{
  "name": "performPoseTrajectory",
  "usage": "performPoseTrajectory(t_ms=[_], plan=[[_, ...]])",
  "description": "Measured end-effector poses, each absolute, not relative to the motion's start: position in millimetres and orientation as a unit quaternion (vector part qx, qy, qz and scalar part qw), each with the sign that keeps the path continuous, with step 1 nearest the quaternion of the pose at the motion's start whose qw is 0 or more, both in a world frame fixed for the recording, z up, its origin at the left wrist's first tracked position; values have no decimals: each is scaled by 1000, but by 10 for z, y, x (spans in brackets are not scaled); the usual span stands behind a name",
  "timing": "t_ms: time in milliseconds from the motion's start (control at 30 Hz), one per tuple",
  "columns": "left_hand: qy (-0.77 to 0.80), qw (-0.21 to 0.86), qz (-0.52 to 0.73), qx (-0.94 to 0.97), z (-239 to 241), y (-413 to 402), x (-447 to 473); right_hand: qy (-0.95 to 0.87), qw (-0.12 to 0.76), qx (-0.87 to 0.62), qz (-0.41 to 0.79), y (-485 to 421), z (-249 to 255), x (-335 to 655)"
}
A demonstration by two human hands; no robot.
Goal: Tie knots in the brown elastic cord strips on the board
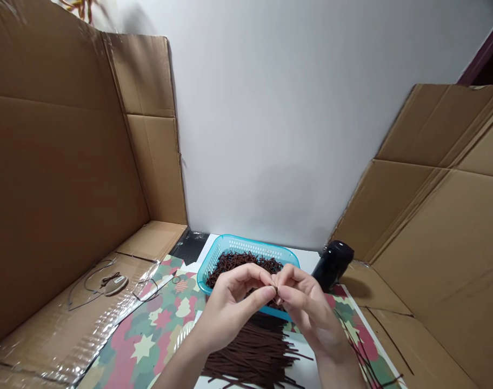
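With the left hand [234,308] and right hand [307,313] almost closed, fingertips pinching a thin dark-brown strand [276,290] over the turquoise perforated plastic basket [246,249] at 12 o'clock, any slackened pinch risks dropping it among the tangled brown strands [242,263].
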State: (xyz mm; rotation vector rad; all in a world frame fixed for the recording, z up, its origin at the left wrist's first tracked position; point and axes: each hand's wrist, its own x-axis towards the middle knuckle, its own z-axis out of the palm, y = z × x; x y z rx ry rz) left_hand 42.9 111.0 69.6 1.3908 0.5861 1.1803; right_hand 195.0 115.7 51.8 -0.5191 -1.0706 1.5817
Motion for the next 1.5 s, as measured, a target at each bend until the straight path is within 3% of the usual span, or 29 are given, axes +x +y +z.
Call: performPoseTrajectory(t_ms=[200,367,600,767,900,1167,1333,1500], plan=[[265,385,531,707,704,1140,326,-288,561,-196,751,1148,550,1829],[294,312,559,710,707,1156,269,-390,611,-222,652,1089,521,1823],[327,427,530,656,736,1136,284,-618,671,-271,307,1082,451,1836],[336,528,479,616,717,1168,283,-702,625,-255,227,1104,470,1941],[346,524,432,648,748,1166,248,-718,587,-270,258,1076,474,2008],[297,320,312,844,884,1071,69,-707,475,-296,432,1023,523,2007],[291,367,270,842,849,1076,55,-642,456,-220,576,1048,479,1959],[269,463,302,789,788,1136,65,-577,448,-159,664,1117,397,1921]])
